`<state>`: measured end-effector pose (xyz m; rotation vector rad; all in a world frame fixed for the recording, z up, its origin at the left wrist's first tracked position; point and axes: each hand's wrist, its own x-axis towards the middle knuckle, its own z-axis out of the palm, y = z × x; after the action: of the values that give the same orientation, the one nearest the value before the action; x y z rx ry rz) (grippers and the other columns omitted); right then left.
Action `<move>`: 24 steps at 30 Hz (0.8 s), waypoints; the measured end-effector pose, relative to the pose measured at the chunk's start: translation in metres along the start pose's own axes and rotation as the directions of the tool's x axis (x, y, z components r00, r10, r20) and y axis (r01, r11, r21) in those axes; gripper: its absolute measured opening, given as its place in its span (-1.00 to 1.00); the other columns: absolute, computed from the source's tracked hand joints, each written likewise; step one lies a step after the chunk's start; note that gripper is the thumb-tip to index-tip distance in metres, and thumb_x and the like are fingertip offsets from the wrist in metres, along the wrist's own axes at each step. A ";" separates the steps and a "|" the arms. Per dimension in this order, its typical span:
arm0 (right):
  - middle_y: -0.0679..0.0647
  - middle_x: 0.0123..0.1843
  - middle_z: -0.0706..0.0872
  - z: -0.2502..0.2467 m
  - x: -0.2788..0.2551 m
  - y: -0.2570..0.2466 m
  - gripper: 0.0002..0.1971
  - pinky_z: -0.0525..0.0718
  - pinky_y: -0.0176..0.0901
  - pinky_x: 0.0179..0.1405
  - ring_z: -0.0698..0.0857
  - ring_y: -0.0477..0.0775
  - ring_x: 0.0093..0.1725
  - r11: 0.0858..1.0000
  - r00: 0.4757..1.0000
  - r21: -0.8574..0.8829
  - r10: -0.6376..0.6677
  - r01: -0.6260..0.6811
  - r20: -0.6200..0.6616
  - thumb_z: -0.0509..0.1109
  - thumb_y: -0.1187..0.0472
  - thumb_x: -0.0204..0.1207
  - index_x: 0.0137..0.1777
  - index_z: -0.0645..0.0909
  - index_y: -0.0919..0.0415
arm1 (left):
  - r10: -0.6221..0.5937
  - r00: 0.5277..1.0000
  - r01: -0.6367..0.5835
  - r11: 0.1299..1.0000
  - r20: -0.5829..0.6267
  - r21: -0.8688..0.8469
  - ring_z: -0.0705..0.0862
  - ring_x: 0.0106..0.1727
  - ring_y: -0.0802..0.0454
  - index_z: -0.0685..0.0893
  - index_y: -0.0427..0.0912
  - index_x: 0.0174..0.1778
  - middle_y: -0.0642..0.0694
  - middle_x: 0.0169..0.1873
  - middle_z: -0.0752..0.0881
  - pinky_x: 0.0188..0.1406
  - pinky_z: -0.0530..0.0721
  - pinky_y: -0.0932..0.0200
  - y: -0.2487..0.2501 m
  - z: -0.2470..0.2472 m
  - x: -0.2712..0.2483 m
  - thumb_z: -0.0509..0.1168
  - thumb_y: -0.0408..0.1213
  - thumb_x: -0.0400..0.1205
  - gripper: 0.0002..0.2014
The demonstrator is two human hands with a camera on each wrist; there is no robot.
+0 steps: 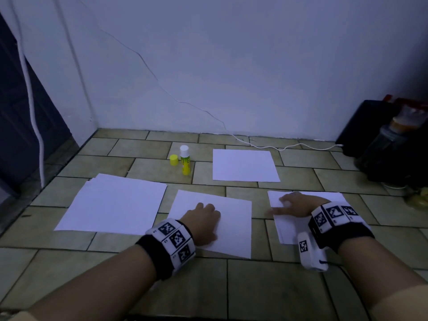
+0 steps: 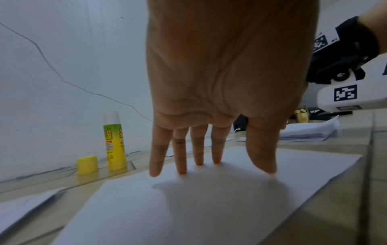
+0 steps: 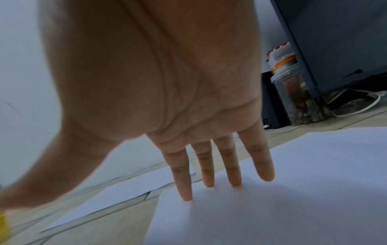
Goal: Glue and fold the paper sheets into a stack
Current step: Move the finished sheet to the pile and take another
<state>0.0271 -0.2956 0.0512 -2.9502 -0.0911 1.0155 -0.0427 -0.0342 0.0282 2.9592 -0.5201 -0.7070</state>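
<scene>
White paper lies on a tiled floor. My left hand [image 1: 203, 218] presses straight fingers [image 2: 196, 159] onto a folded sheet [image 1: 234, 218] in the middle [image 2: 188, 207]. To its right, my right hand [image 1: 294, 205] lies flat with fingers spread on a stack of folded sheets [image 1: 287, 230], fingertips [image 3: 209, 180] touching the top sheet [image 3: 293, 207]. A larger pile of unfolded sheets [image 1: 111, 205] rests at the left. One more sheet [image 1: 244, 165] lies farther back. A yellow-green glue stick [image 1: 185, 161] stands uncapped beside its yellow cap [image 1: 174, 160], also in the left wrist view as glue stick [image 2: 114, 140] and cap [image 2: 87, 165].
A white wall rises behind the floor, with a thin white cable [image 1: 278, 148] running along its foot. At the right stand a dark box [image 1: 370, 126] and a jar [image 1: 382, 149] [image 3: 297, 97]. A dark door [image 1: 20, 126] is at the left.
</scene>
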 end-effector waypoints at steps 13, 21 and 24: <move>0.02 -0.04 0.72 -0.032 0.038 -0.084 -0.64 0.60 -0.01 0.11 0.63 -0.01 0.01 0.775 0.768 0.468 -0.034 0.424 -0.639 0.46 -0.21 0.41 -0.09 0.66 0.10 | 0.019 0.998 -0.014 0.998 0.067 -0.062 -0.18 0.68 -0.25 0.09 0.08 0.67 -0.04 0.67 -0.09 0.52 0.11 -0.52 -0.022 0.011 0.005 0.36 -0.01 0.61 -0.24; 0.15 0.34 0.60 -0.059 0.091 -0.203 -0.29 0.57 -0.03 0.25 0.59 0.16 0.31 0.851 0.865 0.308 -0.283 0.426 -0.414 0.54 -0.09 0.40 0.48 0.39 0.16 | -0.011 0.995 0.017 0.998 0.103 -0.058 -0.26 0.67 -0.31 0.02 0.09 0.69 -0.03 0.69 -0.16 0.52 0.03 -0.51 -0.021 0.013 0.011 0.27 0.02 0.66 -0.26; 0.18 0.34 0.62 -0.063 0.102 -0.221 -0.31 0.54 -0.11 0.13 0.60 0.19 0.30 0.864 0.869 0.270 -0.306 0.425 -0.388 0.50 -0.08 0.45 0.49 0.40 0.22 | -0.014 0.993 0.022 0.998 0.117 -0.066 -0.29 0.66 -0.30 -0.01 0.10 0.69 -0.04 0.69 -0.15 0.53 -0.04 -0.51 -0.021 0.014 0.010 0.25 0.02 0.68 -0.26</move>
<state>0.1358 -0.0692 0.0463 -2.5836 -0.4109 0.4193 -0.0344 -0.0173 0.0084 2.8769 -0.4677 -0.8850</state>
